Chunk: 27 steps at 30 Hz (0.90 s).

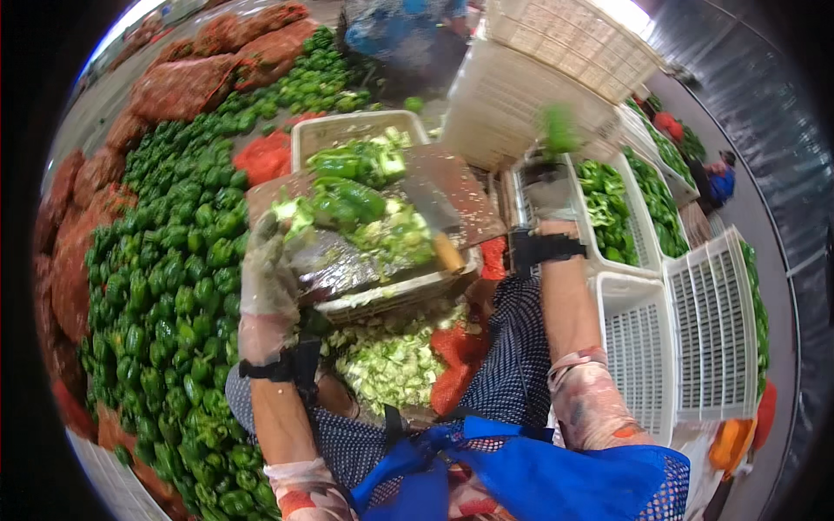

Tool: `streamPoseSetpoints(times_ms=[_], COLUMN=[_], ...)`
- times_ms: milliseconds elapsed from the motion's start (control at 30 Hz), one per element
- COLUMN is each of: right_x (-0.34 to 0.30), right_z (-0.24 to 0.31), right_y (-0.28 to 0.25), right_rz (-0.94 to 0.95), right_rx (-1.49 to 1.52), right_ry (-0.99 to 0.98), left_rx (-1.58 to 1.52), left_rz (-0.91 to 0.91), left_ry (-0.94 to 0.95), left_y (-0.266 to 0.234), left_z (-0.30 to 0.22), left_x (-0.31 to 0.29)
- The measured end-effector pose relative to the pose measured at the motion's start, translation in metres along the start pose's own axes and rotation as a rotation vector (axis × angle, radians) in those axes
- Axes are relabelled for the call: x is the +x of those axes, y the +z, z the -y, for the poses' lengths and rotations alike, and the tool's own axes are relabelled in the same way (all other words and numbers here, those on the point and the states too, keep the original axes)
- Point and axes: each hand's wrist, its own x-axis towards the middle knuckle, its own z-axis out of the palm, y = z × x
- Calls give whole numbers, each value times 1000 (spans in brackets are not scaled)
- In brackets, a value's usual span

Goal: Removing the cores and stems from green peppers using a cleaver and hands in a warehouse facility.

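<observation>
My left hand (268,273), in a thin translucent glove, is at the left edge of a board (469,204), close beside cut green pepper pieces; its fingers are too unclear to read. My right hand (552,195), gloved and smeared by motion, is raised over the white crates at the right. A blurred green pepper (560,128) is just beyond its fingertips; whether they touch it I cannot tell. On the board lie pale pepper cores, a halved green pepper (347,201) and a knife with a wooden handle (449,253), touched by neither hand.
Whole green peppers (174,321) heap at the left, bordered by red mesh sacks (182,87). Pepper scraps (391,360) pile below the board. At the right stand a crate of peppers (608,208), an upright crate (712,330) and stacked crates (530,95). A person (404,35) is beyond.
</observation>
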Motion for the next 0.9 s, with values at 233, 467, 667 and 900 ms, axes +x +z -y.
streamPoseSetpoints(times_ms=[233, 467, 667, 900], right_x=[37, 89, 89, 92], right_z=[-46, -200, -238, -169], right_y=[35, 18, 16, 4], right_rz=[167, 516, 596, 133], right_rx=[-425, -2096, -2188, -1747], right_ry=[198, 353, 154, 224], left_rx=[47, 189, 146, 142], left_rz=[-8, -99, 21, 86], left_ry=[-60, -129, -101, -197], left_y=[22, 24, 21, 32], left_z=[-17, -4, -6, 25], left_x=[-12, -13, -11, 2])
